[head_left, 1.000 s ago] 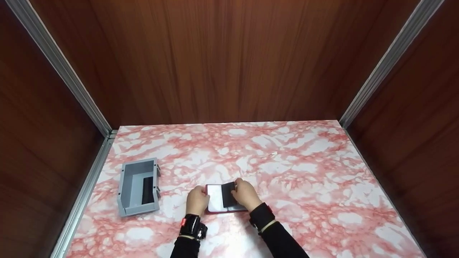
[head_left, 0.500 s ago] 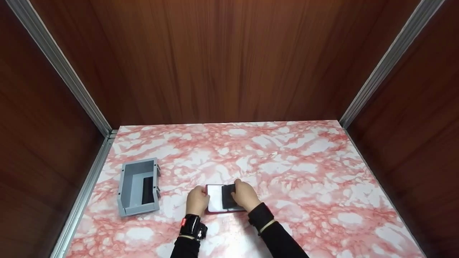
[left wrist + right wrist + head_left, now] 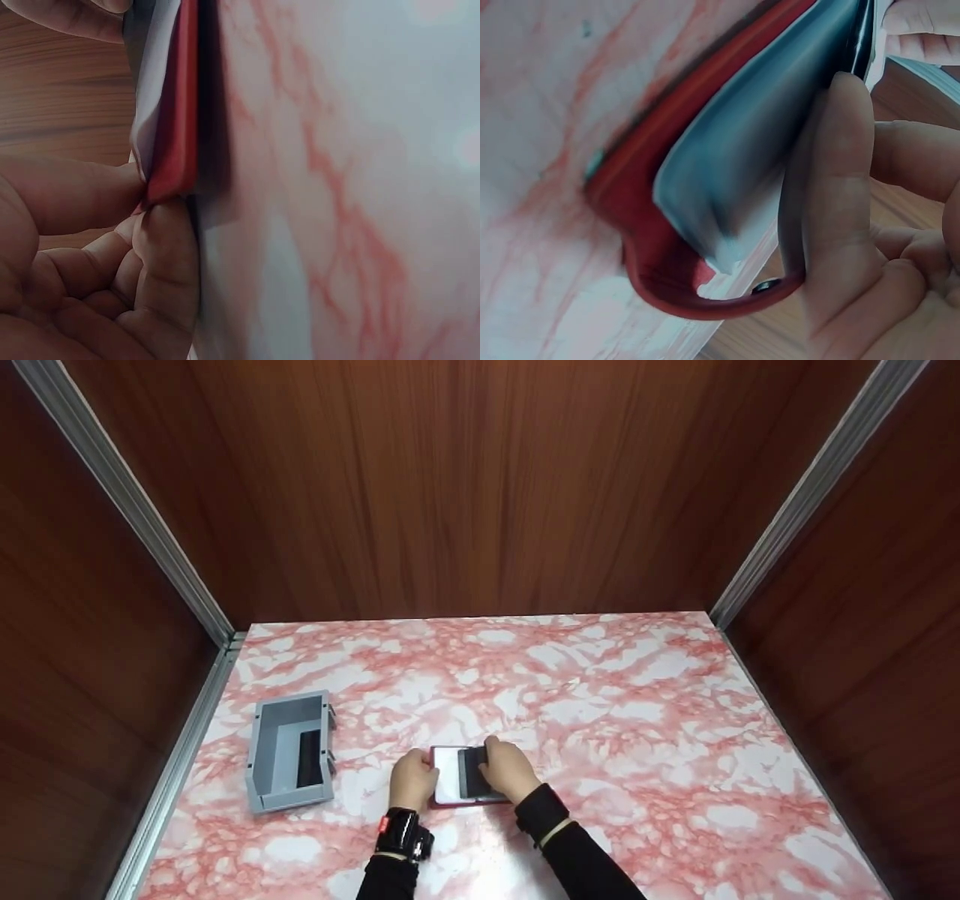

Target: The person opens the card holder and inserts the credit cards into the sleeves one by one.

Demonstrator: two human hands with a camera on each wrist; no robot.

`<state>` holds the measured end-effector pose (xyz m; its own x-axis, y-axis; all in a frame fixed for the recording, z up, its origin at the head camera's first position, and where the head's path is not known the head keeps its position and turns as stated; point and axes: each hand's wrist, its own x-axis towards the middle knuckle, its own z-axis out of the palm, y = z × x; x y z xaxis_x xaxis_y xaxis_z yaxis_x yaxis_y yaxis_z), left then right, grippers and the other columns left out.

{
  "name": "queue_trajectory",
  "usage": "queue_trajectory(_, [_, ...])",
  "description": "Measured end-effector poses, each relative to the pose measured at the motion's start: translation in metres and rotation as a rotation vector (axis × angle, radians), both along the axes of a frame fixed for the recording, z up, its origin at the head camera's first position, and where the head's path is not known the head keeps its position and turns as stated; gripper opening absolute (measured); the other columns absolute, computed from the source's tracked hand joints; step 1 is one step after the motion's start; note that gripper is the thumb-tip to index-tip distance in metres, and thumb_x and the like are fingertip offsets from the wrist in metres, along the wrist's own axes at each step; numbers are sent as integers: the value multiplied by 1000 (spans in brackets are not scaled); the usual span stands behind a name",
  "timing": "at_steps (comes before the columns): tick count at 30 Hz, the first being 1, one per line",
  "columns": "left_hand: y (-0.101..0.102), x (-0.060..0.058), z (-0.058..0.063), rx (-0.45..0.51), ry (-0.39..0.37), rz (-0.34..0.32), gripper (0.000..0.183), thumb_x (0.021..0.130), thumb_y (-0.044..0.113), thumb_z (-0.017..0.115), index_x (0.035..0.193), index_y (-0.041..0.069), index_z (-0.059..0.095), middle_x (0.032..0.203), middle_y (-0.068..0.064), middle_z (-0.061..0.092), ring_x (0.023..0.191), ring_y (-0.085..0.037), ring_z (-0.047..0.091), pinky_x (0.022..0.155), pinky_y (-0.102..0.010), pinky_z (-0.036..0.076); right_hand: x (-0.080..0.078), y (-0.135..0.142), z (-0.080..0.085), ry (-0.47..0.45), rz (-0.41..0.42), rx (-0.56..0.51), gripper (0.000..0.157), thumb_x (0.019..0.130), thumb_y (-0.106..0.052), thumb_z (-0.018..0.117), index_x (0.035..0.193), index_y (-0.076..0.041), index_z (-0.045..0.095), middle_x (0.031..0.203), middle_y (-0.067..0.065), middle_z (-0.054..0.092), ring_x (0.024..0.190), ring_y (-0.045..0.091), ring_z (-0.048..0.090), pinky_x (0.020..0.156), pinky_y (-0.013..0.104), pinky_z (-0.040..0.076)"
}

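Note:
A red folding case (image 3: 652, 217) lies spread on the table, with a white leaf (image 3: 447, 774) on its left side and a dark leaf (image 3: 471, 772) to the right. My left hand (image 3: 412, 778) pinches the case's left edge between thumb and finger. In the left wrist view the thumb lies over the red rim (image 3: 180, 127). My right hand (image 3: 510, 769) pinches the dark leaf and covers the right end of the case. A glossy bluish sheet (image 3: 735, 150) sits inside, and a black stud (image 3: 766, 286) shows on the curled red end.
A grey plastic bin (image 3: 291, 801) stands at the left on the marbled table (image 3: 600, 720). Inside it is a black object (image 3: 309, 757). Wood-patterned walls (image 3: 450, 510) close off the back and both sides, with metal profiles (image 3: 127, 487) along the corners.
My right hand has moved slightly left, shifting the dark leaf leftward over part of the white one. A grey strip now shows on that leaf's left edge. My left hand holds still.

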<state>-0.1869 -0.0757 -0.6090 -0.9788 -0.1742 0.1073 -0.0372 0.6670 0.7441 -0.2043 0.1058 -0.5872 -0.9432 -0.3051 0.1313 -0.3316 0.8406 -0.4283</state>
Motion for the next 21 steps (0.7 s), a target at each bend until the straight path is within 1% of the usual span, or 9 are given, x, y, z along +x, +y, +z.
queue_trajectory(6, [-1,0,2,17,-23,-6,7,75,-1,68,81,-1,66,71,-7,63,71,-28,61,71,-44,50,1,-5,1,-30,5,-4,22,85,-6,74,95,2,57,80,17,63,79,37,66,69,46,53])
queue_trajectory(13, [-2,0,1,28,-11,-11,8,74,-1,69,81,-1,65,72,-8,64,72,-29,61,71,-44,50,2,-10,0,26,9,47,22,82,-8,77,89,0,57,79,16,61,79,36,63,70,47,53])
queue_trajectory(16, [-2,0,1,26,-10,-12,9,75,0,70,82,-1,65,72,-7,64,72,-28,61,71,-44,50,3,-13,-2,20,9,56,21,83,-9,76,92,0,59,81,16,60,80,34,63,71,46,53])
queue_trajectory(21, [-3,0,0,31,-10,-14,10,75,1,72,83,-1,66,72,-7,63,71,-27,61,71,-42,50,4,-16,-3,13,20,50,24,84,-8,75,100,3,61,84,18,61,82,35,63,74,47,53])
